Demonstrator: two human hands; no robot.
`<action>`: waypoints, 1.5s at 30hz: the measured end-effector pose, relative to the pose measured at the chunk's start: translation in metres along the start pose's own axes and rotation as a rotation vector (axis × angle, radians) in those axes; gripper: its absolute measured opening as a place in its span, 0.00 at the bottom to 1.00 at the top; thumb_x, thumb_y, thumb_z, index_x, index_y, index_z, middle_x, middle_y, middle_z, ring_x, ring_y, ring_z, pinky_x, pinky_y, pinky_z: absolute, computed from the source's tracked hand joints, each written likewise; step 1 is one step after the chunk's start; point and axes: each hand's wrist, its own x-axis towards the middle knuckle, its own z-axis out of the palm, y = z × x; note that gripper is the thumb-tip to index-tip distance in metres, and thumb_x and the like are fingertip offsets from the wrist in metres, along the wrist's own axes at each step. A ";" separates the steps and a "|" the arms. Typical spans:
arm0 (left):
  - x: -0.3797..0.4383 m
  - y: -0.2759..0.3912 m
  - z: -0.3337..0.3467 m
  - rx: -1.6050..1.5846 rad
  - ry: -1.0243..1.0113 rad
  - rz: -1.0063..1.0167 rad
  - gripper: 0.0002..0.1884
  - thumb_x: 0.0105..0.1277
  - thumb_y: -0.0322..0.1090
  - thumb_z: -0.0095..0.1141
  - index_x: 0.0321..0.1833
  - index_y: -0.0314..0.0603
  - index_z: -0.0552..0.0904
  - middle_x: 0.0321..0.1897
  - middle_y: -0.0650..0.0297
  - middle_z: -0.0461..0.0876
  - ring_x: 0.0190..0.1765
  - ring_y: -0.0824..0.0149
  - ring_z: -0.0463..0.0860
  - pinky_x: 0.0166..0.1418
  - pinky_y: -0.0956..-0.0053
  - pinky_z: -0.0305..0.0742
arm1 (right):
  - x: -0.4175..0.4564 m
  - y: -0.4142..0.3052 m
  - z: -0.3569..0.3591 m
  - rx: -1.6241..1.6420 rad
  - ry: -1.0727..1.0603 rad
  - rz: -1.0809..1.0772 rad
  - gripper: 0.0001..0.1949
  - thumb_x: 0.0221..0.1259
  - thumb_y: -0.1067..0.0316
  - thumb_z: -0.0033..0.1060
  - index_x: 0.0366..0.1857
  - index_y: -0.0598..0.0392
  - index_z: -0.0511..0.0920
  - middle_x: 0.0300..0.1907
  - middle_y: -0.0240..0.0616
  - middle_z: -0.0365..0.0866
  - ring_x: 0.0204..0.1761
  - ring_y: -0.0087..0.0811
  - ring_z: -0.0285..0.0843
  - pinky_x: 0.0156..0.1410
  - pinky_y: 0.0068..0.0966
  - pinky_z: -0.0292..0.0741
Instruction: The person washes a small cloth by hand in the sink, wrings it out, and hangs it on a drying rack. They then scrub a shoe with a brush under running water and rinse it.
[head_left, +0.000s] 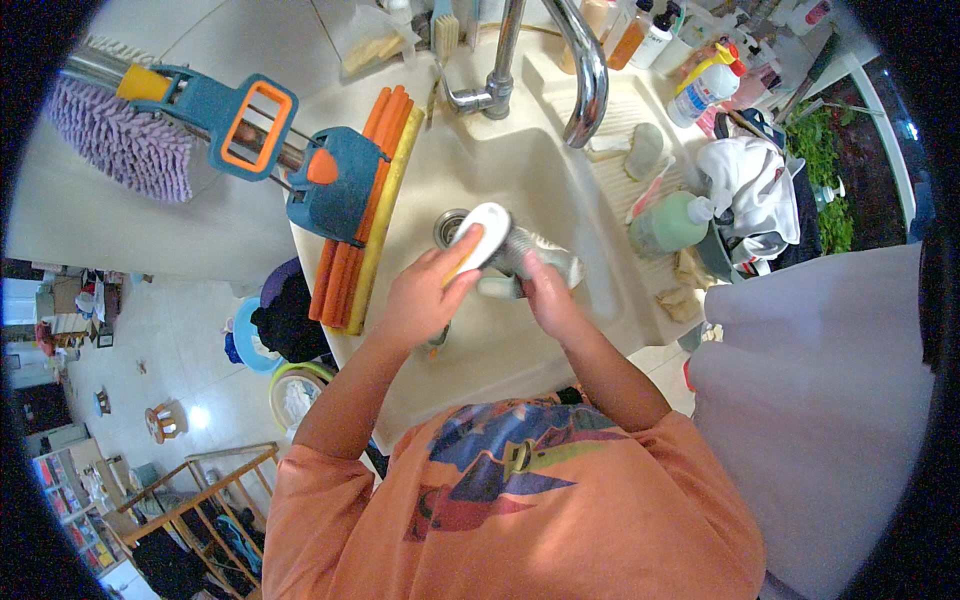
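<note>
Over the sink basin (517, 165), my left hand (427, 296) grips a white oval scrubbing brush (486, 229) by its back. My right hand (551, 300) holds a grey-and-white item (559, 264), which looks like a wet shoe with a ribbed part. The brush is right against the shoe's left end; blur hides whether its bristles touch. Part of the shoe is covered by my right fingers. Behind the brush, the metal drain (450, 223) is partly visible. Above the basin curves a chrome faucet (589, 90).
A sponge mop head (356, 217) rests across the sink's left edge. On the right washboard (592, 105) are a grey insole-shaped piece (643, 152), a toothbrush (652, 191) and a green bottle (667, 223). White clothing (750, 184) is heaped beyond. Several bottles (628, 37) stand behind.
</note>
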 end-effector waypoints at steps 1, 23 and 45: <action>0.001 0.001 0.000 0.019 -0.065 -0.004 0.28 0.66 0.37 0.57 0.71 0.56 0.69 0.45 0.49 0.79 0.44 0.49 0.81 0.48 0.61 0.75 | -0.001 -0.002 -0.004 -0.248 -0.070 0.117 0.25 0.71 0.47 0.46 0.55 0.60 0.74 0.51 0.42 0.79 0.54 0.33 0.75 0.60 0.31 0.69; -0.005 0.001 0.002 0.015 -0.284 0.090 0.29 0.66 0.38 0.58 0.71 0.51 0.68 0.48 0.45 0.80 0.43 0.48 0.82 0.49 0.61 0.77 | 0.010 0.048 -0.016 -0.873 -0.250 -0.203 0.22 0.59 0.56 0.50 0.45 0.68 0.77 0.47 0.61 0.78 0.53 0.54 0.76 0.63 0.43 0.67; 0.004 -0.002 0.008 -0.139 -0.027 0.039 0.29 0.66 0.40 0.57 0.71 0.59 0.69 0.44 0.47 0.82 0.43 0.49 0.83 0.48 0.60 0.77 | 0.012 0.037 -0.022 -1.267 -0.114 -0.285 0.22 0.58 0.58 0.52 0.53 0.60 0.76 0.55 0.59 0.74 0.61 0.55 0.69 0.68 0.45 0.63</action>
